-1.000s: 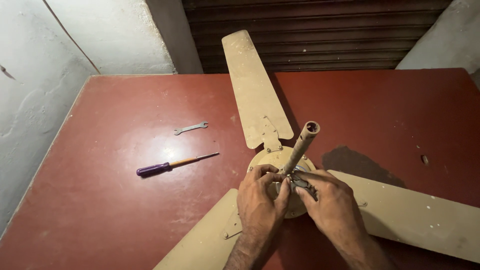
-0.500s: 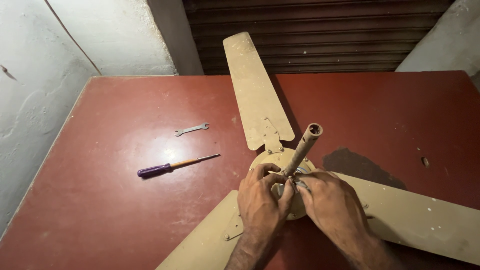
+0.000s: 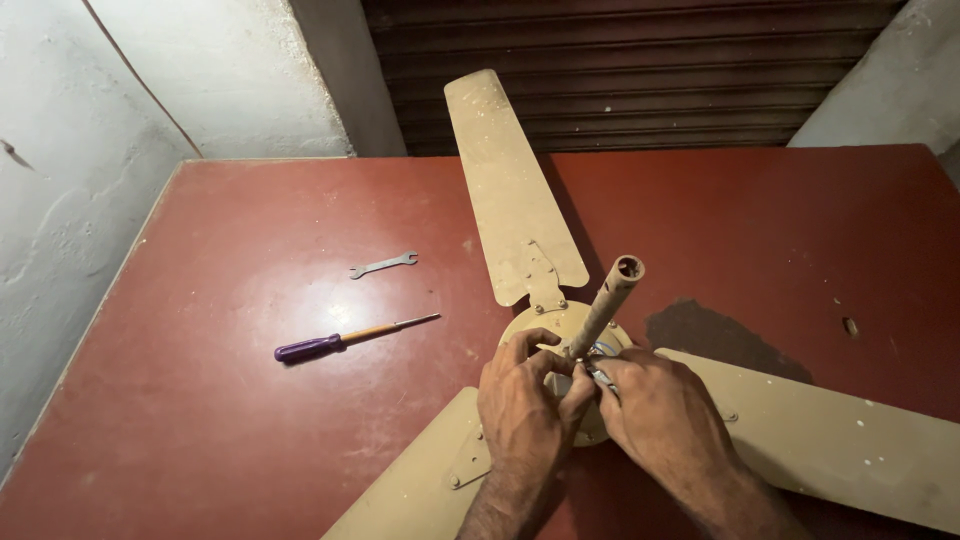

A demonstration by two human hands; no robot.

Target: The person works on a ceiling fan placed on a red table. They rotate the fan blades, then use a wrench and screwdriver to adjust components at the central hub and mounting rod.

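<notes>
Red-painted counter (image 3: 200, 420) carries everything here, and at its left lie a purple-handled screwdriver (image 3: 345, 339) and, just beyond it, a small flat open-ended spanner (image 3: 383, 264), both well apart from the hands. Further right sits the ceiling fan (image 3: 545, 330), laid flat with its three dusty beige blades spread out and its downrod (image 3: 606, 305) standing tilted from the motor hub. It looks heavy and rigid at the hub; the thin sheet-metal blades would probably flex and bend if lifted by their tips, so the hub or the stiff rod seems the sound place to take hold. The left hand (image 3: 525, 410) curls narrowly around the base of the rod, fingertips pressed on the hub. The right hand (image 3: 660, 415) is closed beside it, pinching a small metal part at the rod's foot; what that part is I cannot tell.
</notes>
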